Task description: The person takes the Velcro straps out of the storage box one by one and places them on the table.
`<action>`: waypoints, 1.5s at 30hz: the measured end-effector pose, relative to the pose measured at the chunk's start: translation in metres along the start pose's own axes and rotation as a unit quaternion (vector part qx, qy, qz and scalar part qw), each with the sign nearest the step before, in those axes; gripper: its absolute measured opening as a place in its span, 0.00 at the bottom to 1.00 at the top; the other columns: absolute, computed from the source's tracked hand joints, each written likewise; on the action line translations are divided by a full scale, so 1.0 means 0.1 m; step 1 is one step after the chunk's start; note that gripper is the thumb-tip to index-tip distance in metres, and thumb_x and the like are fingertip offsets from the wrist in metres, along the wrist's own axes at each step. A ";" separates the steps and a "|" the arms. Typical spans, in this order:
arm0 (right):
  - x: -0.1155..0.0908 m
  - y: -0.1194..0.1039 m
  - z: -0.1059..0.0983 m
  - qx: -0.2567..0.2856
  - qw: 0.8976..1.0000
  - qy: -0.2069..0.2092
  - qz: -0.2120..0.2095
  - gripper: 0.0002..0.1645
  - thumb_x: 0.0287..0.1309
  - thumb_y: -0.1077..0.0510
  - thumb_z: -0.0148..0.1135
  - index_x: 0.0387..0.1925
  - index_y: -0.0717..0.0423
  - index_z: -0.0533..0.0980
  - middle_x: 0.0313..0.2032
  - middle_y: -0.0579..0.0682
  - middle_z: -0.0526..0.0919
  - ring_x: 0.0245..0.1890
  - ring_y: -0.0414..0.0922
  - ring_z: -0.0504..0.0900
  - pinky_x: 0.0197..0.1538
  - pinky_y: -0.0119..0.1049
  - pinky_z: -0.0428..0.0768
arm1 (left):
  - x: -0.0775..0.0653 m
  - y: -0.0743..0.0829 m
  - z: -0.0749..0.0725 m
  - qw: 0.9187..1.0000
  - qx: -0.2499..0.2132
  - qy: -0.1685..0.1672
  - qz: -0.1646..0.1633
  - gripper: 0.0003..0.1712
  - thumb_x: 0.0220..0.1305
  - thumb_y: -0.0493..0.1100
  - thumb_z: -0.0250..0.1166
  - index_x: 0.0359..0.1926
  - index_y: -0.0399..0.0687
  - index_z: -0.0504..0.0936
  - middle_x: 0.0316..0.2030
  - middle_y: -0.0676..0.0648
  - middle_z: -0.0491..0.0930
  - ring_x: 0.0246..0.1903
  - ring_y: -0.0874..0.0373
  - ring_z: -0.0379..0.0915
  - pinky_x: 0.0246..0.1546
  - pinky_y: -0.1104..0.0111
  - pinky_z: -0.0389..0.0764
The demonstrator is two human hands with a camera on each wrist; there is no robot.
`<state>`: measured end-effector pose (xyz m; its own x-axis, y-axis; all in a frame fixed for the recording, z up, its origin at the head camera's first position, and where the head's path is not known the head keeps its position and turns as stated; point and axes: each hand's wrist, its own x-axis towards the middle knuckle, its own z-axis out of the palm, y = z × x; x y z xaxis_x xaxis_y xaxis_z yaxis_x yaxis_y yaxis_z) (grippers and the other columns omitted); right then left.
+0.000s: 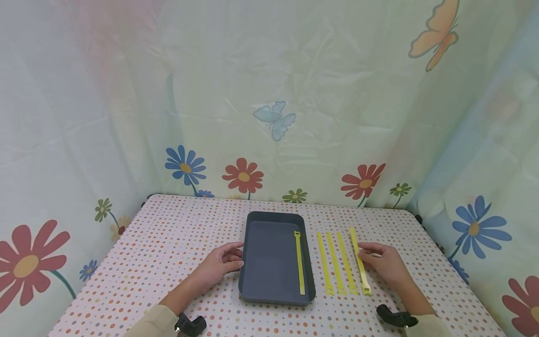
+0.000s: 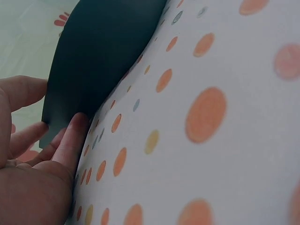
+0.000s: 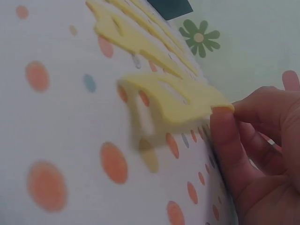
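A dark grey rectangular tray point(image 1: 275, 299) lies on the table, with one yellow cable strap point(image 1: 300, 262) lengthwise along its right side. My left hand point(image 1: 220, 267) is at the tray's left side, its relaxed fingertips touching the outer wall point(image 2: 101, 51). To the right of the tray, my right hand point(image 1: 385, 264) pinches another yellow cable strap point(image 1: 360, 264) between thumb and fingers. In the right wrist view this strap's slotted end point(image 3: 187, 101) is lifted off the cloth and casts a shadow. Three more yellow straps point(image 1: 335, 262) lie side by side between it and the tray.
A white cloth with coloured dots point(image 1: 189, 220) covers the table. Behind it and at both sides hangs a pale curtain point(image 1: 337, 93) printed with flowers and butterflies. Black bands point(image 1: 191, 324) are worn on both wrists.
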<state>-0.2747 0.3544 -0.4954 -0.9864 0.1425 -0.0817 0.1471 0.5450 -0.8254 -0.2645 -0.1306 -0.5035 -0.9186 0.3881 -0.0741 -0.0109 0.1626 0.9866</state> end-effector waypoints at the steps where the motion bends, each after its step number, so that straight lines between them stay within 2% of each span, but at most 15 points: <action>1: 0.01 0.00 0.00 -0.004 1.000 0.001 0.001 0.29 0.65 0.57 0.68 0.64 0.65 0.76 0.46 0.56 0.83 0.40 0.38 0.82 0.39 0.32 0.87 | 0.00 0.00 0.00 1.000 -0.001 -0.001 0.000 0.36 0.71 0.41 0.66 0.75 0.41 0.65 0.59 0.39 0.76 0.53 0.56 0.78 0.51 0.69 0.82; 11: 0.02 -0.04 0.01 -0.044 0.999 0.002 -0.007 0.28 0.64 0.58 0.67 0.63 0.67 0.77 0.43 0.57 0.84 0.40 0.44 0.81 0.36 0.31 0.85 | -0.01 0.01 0.01 1.000 0.005 0.002 -0.001 0.35 0.72 0.41 0.66 0.75 0.42 0.65 0.59 0.39 0.76 0.53 0.56 0.78 0.52 0.67 0.82; 24: -0.01 -0.10 0.04 -0.066 0.998 -0.004 -0.005 0.25 0.65 0.60 0.66 0.60 0.68 0.78 0.49 0.64 0.84 0.36 0.44 0.85 0.35 0.32 0.85 | -0.01 0.02 0.01 1.000 0.000 0.005 -0.005 0.36 0.71 0.40 0.66 0.75 0.41 0.65 0.58 0.38 0.76 0.52 0.57 0.78 0.52 0.67 0.82; 31: 0.00 -0.14 0.07 -0.095 0.995 0.012 -0.002 0.22 0.64 0.61 0.66 0.57 0.69 0.79 0.47 0.64 0.85 0.32 0.43 0.84 0.30 0.29 0.81 | 0.00 0.01 0.00 1.000 -0.004 0.001 -0.004 0.36 0.71 0.40 0.66 0.75 0.40 0.65 0.59 0.38 0.76 0.52 0.57 0.78 0.51 0.68 0.82; 38: -0.01 -0.22 0.09 -0.121 0.992 0.026 0.012 0.21 0.61 0.64 0.66 0.54 0.71 0.80 0.37 0.60 0.87 0.28 0.43 0.83 0.29 0.32 0.81 | 0.01 0.00 0.00 1.000 -0.003 -0.001 -0.004 0.36 0.71 0.40 0.66 0.75 0.40 0.65 0.59 0.38 0.76 0.52 0.56 0.78 0.51 0.68 0.82; 45: 0.00 -0.25 0.10 -0.118 0.992 0.031 0.028 0.20 0.62 0.63 0.64 0.52 0.72 0.80 0.40 0.63 0.87 0.28 0.43 0.82 0.27 0.30 0.79 | 0.01 -0.01 -0.01 1.000 -0.004 -0.003 -0.002 0.36 0.71 0.41 0.66 0.75 0.41 0.65 0.59 0.38 0.76 0.52 0.56 0.78 0.51 0.69 0.82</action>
<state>-0.2791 0.3325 -0.4803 -0.9709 0.2246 -0.0830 0.2216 0.7115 -0.6668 -0.2656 -0.1309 -0.5048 -0.9164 0.3925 -0.0781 -0.0170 0.1569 0.9875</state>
